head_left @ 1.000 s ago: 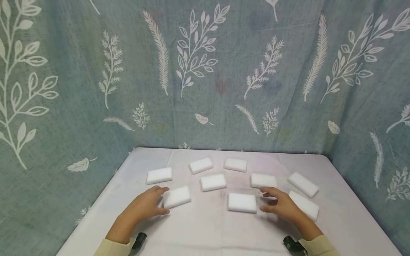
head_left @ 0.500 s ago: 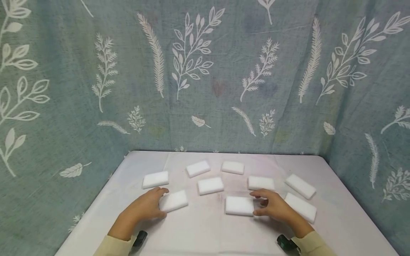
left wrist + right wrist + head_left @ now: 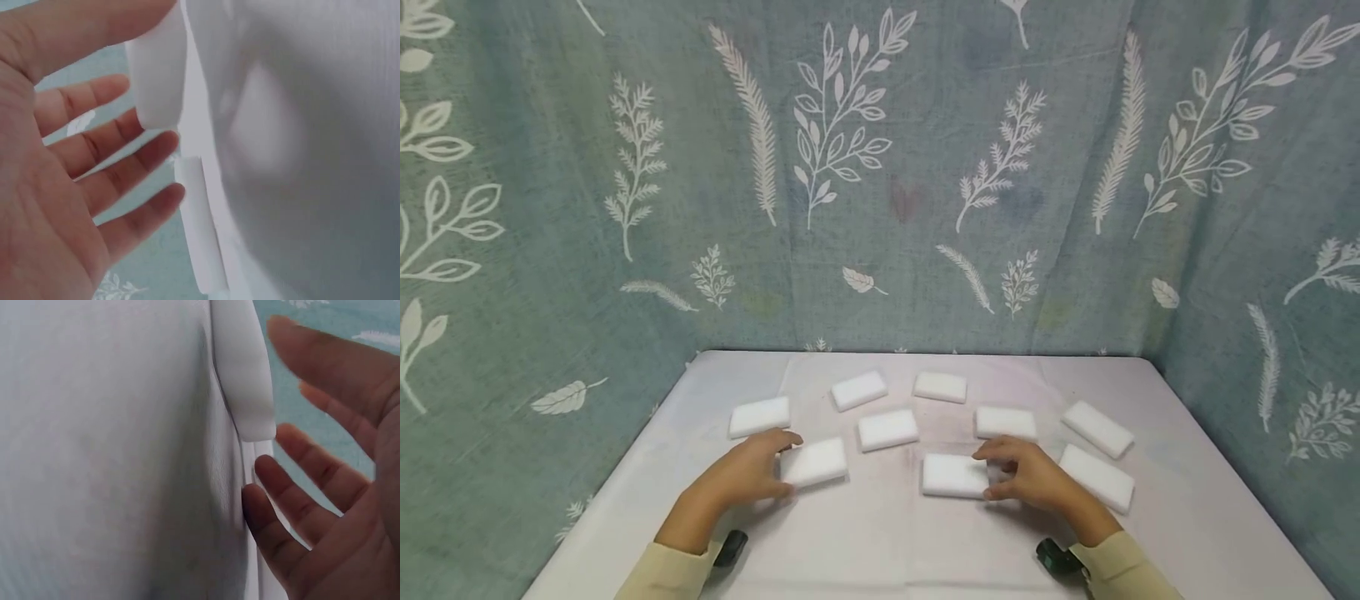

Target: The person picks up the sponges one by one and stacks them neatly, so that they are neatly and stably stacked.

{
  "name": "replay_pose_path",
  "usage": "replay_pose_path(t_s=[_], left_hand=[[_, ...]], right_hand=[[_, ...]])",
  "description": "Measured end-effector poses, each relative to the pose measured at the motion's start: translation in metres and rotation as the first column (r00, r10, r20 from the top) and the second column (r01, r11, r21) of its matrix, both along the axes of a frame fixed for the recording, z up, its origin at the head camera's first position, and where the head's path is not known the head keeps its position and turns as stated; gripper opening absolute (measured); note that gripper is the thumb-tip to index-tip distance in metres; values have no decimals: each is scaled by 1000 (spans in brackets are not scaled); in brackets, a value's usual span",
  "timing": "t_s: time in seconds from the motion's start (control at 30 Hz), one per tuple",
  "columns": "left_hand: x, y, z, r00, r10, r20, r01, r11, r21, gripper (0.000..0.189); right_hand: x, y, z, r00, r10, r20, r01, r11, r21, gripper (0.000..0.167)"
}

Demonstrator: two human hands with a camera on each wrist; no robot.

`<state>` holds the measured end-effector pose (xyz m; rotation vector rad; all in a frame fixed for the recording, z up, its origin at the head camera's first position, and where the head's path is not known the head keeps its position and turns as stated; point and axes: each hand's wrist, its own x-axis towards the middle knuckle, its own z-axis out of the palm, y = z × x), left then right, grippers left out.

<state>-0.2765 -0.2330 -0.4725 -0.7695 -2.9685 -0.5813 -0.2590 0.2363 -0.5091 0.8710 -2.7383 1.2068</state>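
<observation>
In the head view my left hand (image 3: 747, 471) grips a white rectangular sponge (image 3: 815, 463) by its left end, thumb at the near side and fingers at the far side. The left wrist view has the thumb (image 3: 94, 31) over that sponge (image 3: 159, 75), with fingertips at its other side. My right hand (image 3: 1028, 473) curves around the right end of another white sponge (image 3: 953, 476). Seen from the right wrist, the thumb (image 3: 331, 362) stands slightly apart from this sponge (image 3: 244, 369), and the other fingers are spread loosely beside it.
Several similar white sponges lie around: one far left (image 3: 760, 417), one in the middle (image 3: 887, 430), one behind the right hand (image 3: 1004, 422) and one to its right (image 3: 1097, 477). A white cloth (image 3: 880, 542) covers the table. Leaf-patterned curtains (image 3: 880, 167) surround it.
My left hand has closed on its sponge and shifted it slightly right. My right hand has moved left, bringing thumb and index finger around its sponge's end. The head view has shifted a little.
</observation>
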Motion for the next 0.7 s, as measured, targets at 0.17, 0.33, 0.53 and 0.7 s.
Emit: replay_pose_path(t_s=[0.17,0.33,0.53,0.7], left_hand=[[0,7,1,998,-65,-18,66,998,19,59],[-3,21,6,995,-102,-11,102,994,37,56],[-8,39,14,993,-116,17,115,991,70,56],[-13,56,17,992,-124,32,120,988,98,56]], right_hand=[[0,-3,-1,1000,23,8,-23,1000,8,54],[0,-5,-3,999,-13,30,12,999,32,57],[2,-4,-5,999,-25,22,24,999,37,60],[3,-4,-7,995,-87,-56,91,992,86,73]])
